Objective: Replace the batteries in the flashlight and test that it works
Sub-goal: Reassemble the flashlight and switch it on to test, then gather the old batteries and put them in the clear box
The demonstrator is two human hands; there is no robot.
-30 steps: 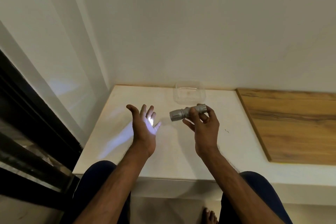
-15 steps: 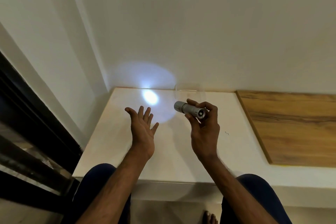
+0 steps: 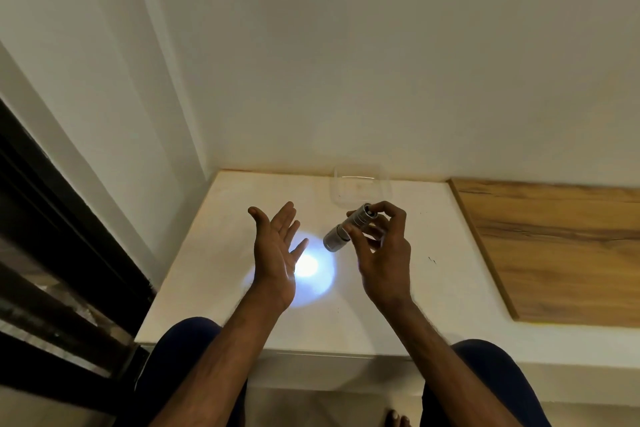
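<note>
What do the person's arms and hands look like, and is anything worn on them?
Both are bare. The left hand and right hand show no glove, ring or watch. The left forearm and right forearm have no sleeve in view, only fine hair.

one wide-angle camera, worn on the person's head, looks forward and down at the flat, smooth white ledge (image 3: 214, 253) from above its near edge. it sits close, with the left hand (image 3: 275, 253) and right hand (image 3: 384, 260) mid-frame over the ledge. behind the ledge rises a plain white wall (image 3: 381, 62); right of the ledge lies a brown wooden board (image 3: 554, 246).
</note>
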